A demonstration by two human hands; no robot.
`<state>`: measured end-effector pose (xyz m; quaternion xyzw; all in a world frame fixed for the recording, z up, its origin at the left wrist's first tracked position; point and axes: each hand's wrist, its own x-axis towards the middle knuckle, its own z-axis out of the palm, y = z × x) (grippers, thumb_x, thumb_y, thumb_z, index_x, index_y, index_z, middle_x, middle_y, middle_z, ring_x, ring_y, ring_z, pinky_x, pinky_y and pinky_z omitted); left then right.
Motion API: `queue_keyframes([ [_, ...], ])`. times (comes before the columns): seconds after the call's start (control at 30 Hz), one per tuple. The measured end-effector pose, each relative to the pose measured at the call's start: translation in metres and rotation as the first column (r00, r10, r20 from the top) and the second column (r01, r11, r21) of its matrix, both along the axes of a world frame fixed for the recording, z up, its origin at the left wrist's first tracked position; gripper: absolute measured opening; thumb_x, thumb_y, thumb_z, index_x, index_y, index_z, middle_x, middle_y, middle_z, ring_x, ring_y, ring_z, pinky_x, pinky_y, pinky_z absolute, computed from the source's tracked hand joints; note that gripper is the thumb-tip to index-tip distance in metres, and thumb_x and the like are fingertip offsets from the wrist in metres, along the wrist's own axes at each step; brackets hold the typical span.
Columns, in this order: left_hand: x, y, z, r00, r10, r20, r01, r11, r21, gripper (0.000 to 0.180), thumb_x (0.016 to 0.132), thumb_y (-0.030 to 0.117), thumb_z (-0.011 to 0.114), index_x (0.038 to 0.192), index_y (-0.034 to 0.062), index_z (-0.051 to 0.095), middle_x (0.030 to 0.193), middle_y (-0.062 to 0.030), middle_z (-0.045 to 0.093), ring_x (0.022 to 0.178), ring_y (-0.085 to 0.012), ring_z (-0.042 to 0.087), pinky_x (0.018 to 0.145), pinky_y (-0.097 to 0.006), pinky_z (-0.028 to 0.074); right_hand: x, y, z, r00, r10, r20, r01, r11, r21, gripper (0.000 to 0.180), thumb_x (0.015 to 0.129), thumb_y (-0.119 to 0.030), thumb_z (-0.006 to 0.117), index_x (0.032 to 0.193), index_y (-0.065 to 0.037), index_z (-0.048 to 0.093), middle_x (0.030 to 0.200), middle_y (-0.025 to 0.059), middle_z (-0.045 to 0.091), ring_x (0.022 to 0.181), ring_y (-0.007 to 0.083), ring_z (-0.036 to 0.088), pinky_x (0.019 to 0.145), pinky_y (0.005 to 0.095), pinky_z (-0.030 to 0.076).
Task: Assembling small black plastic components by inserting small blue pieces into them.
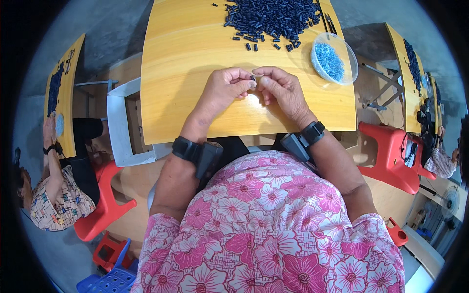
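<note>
Over the near part of the yellow wooden table (pixel 181 97), my two hands meet fingertip to fingertip. My left hand (pixel 227 88) pinches a small black cylindrical piece (pixel 253 78) between thumb and index finger. My right hand (pixel 283 90) is closed in a pinch right beside that piece; whatever its fingertips hold is too small to make out. Beyond my hands lies a large heap of similar black pieces (pixel 273 19), with several strays along its near edge. To the right of my right hand stands a clear plastic bowl (pixel 349 63) holding small shiny blue bits (pixel 328 61).
Tweezers (pixel 330 23) and a thin dark stick lie at the table's far right. Another person (pixel 63 190) sits at a table on the left, another at the right rim. Red stools (pixel 391 158) flank me. A white frame (pixel 122 127) stands by the table's left side.
</note>
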<state>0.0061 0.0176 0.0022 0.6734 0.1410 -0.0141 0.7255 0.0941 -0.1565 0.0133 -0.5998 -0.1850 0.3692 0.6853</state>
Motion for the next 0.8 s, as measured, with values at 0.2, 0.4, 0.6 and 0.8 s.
queue_keyframes([
  [0.2,-0.008,-0.022,-0.004,0.983,0.123,0.138,-0.153,0.959,0.237,0.009,0.089,0.006,0.071,0.093,-0.0021,0.069,0.083,-0.0015,0.069,0.075,-0.0082,0.062,0.070,-0.023,0.051,0.014,0.004,0.005,0.996,0.089,0.032,-0.079,0.969,-0.236,0.038,0.101,-0.035,0.058,0.095,0.002,0.069,0.070,0.0053,0.063,0.052,0.0094,0.055,0.047,0.0222,0.044],
  [0.4,-0.010,-0.028,-0.003,0.955,0.138,0.264,-0.244,0.870,0.429,0.010,0.083,0.006,0.074,0.091,0.0006,0.070,0.078,-0.0088,0.068,0.068,-0.0147,0.065,0.063,-0.028,0.052,0.017,0.005,0.023,0.961,0.251,0.118,-0.154,0.837,-0.525,0.050,0.096,-0.047,0.064,0.078,0.000,0.070,0.062,0.0044,0.062,0.048,0.0105,0.057,0.046,0.0245,0.044],
  [0.6,-0.012,-0.032,-0.005,0.923,0.127,0.364,-0.309,0.808,0.502,0.011,0.080,0.008,0.075,0.089,0.0030,0.070,0.076,-0.0093,0.065,0.064,-0.0199,0.063,0.060,-0.031,0.051,0.021,0.001,0.024,0.939,0.336,0.075,-0.260,0.835,-0.486,0.044,0.094,-0.041,0.068,0.078,-0.001,0.069,0.065,0.0035,0.065,0.049,0.0097,0.057,0.048,0.0242,0.045],
  [0.8,-0.013,-0.033,-0.005,0.925,0.122,0.359,-0.305,0.803,0.512,0.011,0.079,0.007,0.075,0.088,0.0043,0.070,0.077,-0.0087,0.066,0.065,-0.0218,0.064,0.059,-0.033,0.051,0.026,-0.002,0.014,0.942,0.311,-0.123,-0.334,0.867,-0.369,0.031,0.097,-0.030,0.065,0.086,-0.001,0.069,0.071,0.0022,0.066,0.053,0.0088,0.058,0.050,0.0234,0.047],
])
